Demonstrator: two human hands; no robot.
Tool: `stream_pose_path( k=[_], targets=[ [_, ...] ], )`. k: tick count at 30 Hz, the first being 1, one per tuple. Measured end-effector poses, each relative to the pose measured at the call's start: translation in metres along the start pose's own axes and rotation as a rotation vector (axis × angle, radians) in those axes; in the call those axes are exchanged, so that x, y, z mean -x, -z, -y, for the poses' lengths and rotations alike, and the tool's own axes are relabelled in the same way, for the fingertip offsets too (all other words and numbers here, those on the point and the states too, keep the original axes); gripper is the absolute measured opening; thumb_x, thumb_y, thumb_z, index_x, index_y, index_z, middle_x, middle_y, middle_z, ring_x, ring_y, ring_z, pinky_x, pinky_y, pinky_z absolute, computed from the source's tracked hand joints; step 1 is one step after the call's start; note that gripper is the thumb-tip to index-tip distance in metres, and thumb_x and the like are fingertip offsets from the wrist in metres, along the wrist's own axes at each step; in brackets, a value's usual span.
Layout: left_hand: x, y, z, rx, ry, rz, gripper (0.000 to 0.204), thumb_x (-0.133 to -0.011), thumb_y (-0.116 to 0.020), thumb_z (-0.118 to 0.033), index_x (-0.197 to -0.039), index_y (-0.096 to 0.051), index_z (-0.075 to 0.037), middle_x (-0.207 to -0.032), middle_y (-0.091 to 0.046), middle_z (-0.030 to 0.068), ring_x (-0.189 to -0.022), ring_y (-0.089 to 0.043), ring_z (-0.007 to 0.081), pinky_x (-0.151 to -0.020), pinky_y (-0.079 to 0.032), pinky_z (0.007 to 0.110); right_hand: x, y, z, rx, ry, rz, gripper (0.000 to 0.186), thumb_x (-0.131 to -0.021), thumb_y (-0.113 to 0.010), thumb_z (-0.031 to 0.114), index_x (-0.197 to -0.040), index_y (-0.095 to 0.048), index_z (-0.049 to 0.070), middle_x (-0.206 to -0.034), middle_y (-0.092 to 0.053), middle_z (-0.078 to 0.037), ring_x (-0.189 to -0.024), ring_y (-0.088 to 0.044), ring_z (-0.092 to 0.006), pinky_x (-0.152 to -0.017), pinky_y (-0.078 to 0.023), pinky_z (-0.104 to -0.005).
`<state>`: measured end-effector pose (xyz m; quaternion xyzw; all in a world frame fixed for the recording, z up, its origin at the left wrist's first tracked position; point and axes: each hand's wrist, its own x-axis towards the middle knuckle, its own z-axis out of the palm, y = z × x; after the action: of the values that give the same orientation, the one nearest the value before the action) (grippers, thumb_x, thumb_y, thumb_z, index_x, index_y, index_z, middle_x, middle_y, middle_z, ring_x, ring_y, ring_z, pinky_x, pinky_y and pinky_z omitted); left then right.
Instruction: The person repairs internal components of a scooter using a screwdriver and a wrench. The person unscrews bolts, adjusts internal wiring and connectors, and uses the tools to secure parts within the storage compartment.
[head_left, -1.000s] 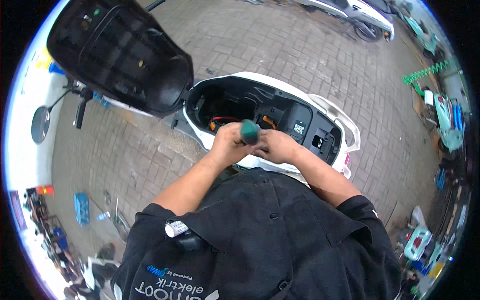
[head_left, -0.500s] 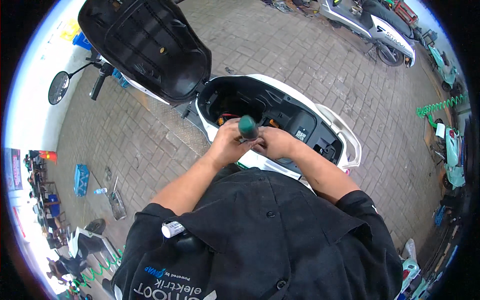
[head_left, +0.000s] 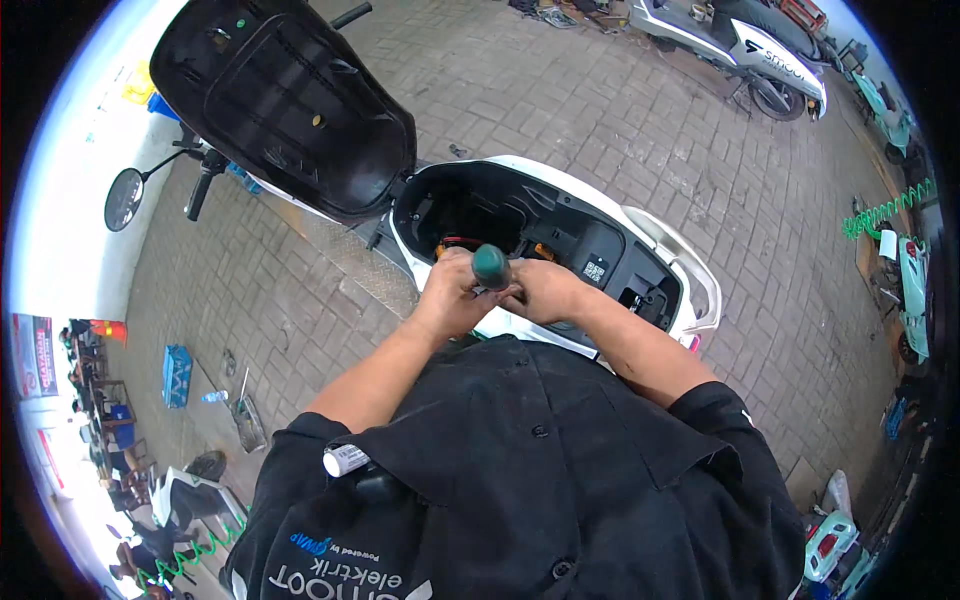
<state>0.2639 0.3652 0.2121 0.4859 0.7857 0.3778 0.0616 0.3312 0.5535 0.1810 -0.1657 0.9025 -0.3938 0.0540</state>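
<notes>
A screwdriver (head_left: 491, 267) with a rounded dark green handle stands between my hands, its handle end up; its shaft and tip are hidden. My left hand (head_left: 449, 294) is closed against the handle from the left. From the right, my right hand (head_left: 546, 290) meets it with curled fingers, pinched close under the handle; what they hold is hidden. Both hands are over the near rim of a white scooter's open black under-seat compartment (head_left: 567, 215). Inside it, red and orange parts (head_left: 458, 241) show beyond my left hand.
The raised black seat (head_left: 290, 110) stands open at the left, near a handlebar grip (head_left: 204, 190) and round mirror (head_left: 124, 199). A pale grab rail (head_left: 690, 262) curves around the scooter's rear. Other scooters (head_left: 780, 75) stand farther off. A blue basket (head_left: 176, 376) sits on the paving at left.
The view has shifted slightly, moving the scooter and background a little in the picture. My hands and the screwdriver keep nearly the same place and hold.
</notes>
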Motion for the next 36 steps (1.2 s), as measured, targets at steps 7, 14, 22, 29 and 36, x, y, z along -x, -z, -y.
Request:
stream_pose_path(
  k=[7,14,22,29,36],
  targets=[
    [-0.019,-0.007,-0.008,0.197,-0.021,-0.046,0.029,-0.075,-0.082,-0.018,-0.100,-0.072,-0.009,-0.084,-0.068,0.0102,-0.083,-0.066,0.0317,-0.084,-0.049,0.041,-0.002,-0.006,-0.009,0.124,-0.003,0.094,0.021,-0.092,-0.056,0.024,-0.095,-0.066,0.006,-0.091,-0.069,-0.020,-0.088,-0.066,-0.0391,-0.082,-0.053,-0.0496],
    [-0.010,-0.001,0.001,0.007,-0.188,0.005,0.036,-0.075,-0.081,-0.008,-0.110,-0.069,-0.007,-0.097,-0.069,0.0100,-0.093,-0.066,0.0293,-0.082,-0.052,0.039,0.004,-0.005,-0.013,0.027,-0.014,0.049,0.021,-0.091,-0.057,0.022,-0.098,-0.066,0.004,-0.094,-0.068,-0.020,-0.089,-0.065,-0.0400,-0.081,-0.052,-0.0502],
    [-0.012,0.000,-0.007,-0.031,-0.140,-0.059,0.052,-0.074,-0.081,-0.018,-0.122,-0.064,-0.006,-0.107,-0.065,0.0133,-0.101,-0.063,0.0308,-0.088,-0.050,0.039,0.005,0.009,0.000,0.110,-0.112,0.175,0.022,-0.091,-0.058,0.021,-0.102,-0.065,0.003,-0.104,-0.066,-0.020,-0.098,-0.064,-0.0394,-0.085,-0.052,-0.0486],
    [0.023,-0.027,0.052,0.243,0.313,0.009,0.051,-0.086,-0.071,-0.018,-0.133,-0.056,-0.004,-0.112,-0.063,0.0162,-0.101,-0.063,0.0264,-0.091,-0.051,0.037,0.016,0.009,-0.011,-0.004,-0.022,-0.081,0.020,-0.095,-0.059,0.020,-0.104,-0.065,0.003,-0.098,-0.066,-0.018,-0.095,-0.064,-0.0376,-0.084,-0.052,-0.0454],
    [0.041,-0.067,0.093,-0.003,0.441,0.230,0.056,-0.083,-0.075,-0.018,-0.134,-0.057,-0.006,-0.116,-0.063,0.0179,-0.098,-0.065,0.0310,-0.084,-0.054,0.039,0.028,0.015,-0.016,-0.068,-0.078,-0.173,0.024,-0.100,-0.054,0.021,-0.105,-0.066,0.001,-0.101,-0.066,-0.017,-0.101,-0.063,-0.0356,-0.088,-0.050,-0.0434]
  ],
)
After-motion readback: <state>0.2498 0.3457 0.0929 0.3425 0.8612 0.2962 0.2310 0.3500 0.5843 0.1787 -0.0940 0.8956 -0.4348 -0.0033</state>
